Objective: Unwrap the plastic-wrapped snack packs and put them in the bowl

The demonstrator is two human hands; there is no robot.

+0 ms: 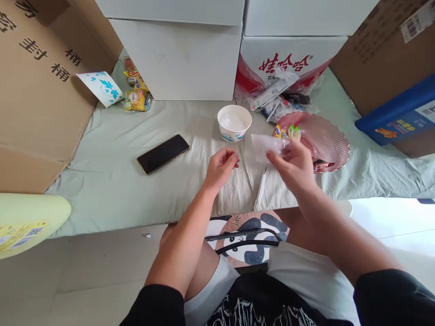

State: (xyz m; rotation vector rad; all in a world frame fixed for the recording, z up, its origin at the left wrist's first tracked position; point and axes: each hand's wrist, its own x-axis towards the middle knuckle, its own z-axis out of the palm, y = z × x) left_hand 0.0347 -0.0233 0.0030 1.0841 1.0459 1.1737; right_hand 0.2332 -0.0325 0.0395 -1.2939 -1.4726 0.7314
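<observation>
My right hand (295, 168) is raised above the pale green sheet (112, 181) and pinches a clear, blurred plastic wrapper (267, 146) between thumb and fingers. My left hand (220, 167) hovers just left of it, fingers loosely curled, holding nothing. A white paper bowl (234, 123) stands just beyond both hands. A pink scalloped glass plate (322, 140) with small wrapped snacks (287, 132) on its left rim lies right of the bowl. A thin white pen-like stick (261, 190) lies on the sheet under my right wrist.
A black phone (163, 153) lies face up to the left. White boxes (180, 54), a red-printed box (288, 59) and brown cartons (37, 86) wall the back and sides. Snack packets (136, 90) and plastic bags (282, 97) sit by the boxes. A panda-print item (246, 237) rests on my lap.
</observation>
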